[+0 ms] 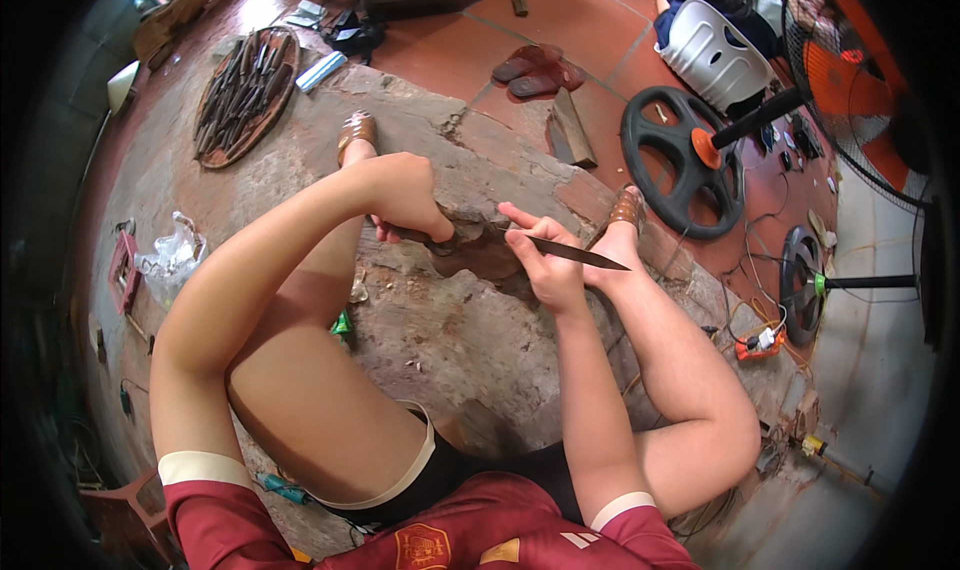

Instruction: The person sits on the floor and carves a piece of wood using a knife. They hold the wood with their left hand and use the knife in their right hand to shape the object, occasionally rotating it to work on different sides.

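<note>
Metal blade (585, 254), round tray (232, 157), fan base (685, 152)

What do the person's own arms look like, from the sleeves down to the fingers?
The left sleeve and right sleeve are short and maroon, each with a wide cream cuff. Below, both arms are bare to the fingers; no glove or watch shows.

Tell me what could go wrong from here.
First, the blade in the right hand points toward the side of the bare right leg; a slip might nick the skin. Second, the right hand wears no glove and its fingers lie against the blade, so a shift in grip could cut them.
</note>
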{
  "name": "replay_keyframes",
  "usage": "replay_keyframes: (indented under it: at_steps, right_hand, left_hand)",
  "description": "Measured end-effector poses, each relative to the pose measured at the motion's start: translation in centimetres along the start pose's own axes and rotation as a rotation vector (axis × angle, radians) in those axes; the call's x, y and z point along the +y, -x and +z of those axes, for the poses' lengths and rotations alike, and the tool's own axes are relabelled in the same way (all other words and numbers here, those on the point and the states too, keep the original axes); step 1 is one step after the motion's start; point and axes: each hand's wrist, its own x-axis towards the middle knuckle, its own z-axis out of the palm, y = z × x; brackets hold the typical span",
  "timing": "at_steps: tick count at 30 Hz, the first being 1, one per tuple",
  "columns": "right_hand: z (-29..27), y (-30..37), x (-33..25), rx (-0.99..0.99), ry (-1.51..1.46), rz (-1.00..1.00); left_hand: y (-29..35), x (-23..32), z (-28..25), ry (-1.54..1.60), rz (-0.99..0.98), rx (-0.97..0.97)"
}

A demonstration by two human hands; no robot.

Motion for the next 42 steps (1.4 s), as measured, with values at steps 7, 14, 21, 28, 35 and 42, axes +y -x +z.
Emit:
replay_keyframes:
  at_steps: [7,14,21,28,35,42]
  right_hand:
    - [0.7,0.0,0.8,0.158,0.1,-0.133]
    - [0.9,0.0,1.6,0.259,0.182,-0.209]
    - [3.1,0.5,3.1,0.339,-0.086,-0.061]
    - [2.5,0.9,3.7,0.347,-0.106,-0.136]
    - [1.5,1.6,1.3,0.429,-0.025,-0.052]
    - [1.0,1.6,1.4,0.336,-0.362,-0.027]
  left_hand:
    - [-0.8,1.3,-0.2,0.083,-0.038,-0.032]
    - [-0.8,1.8,1.2,0.53,0.183,0.039]
    - [-0.8,1.5,1.8,0.396,0.014,0.018]
    - [-1.5,0.6,2.0,0.379,-0.034,-0.011]
    - [-1.1,3.2,1.5,0.337,0.277,-0.01]
    - [0.4,3.4,1.2,0.138,0.02,0.011]
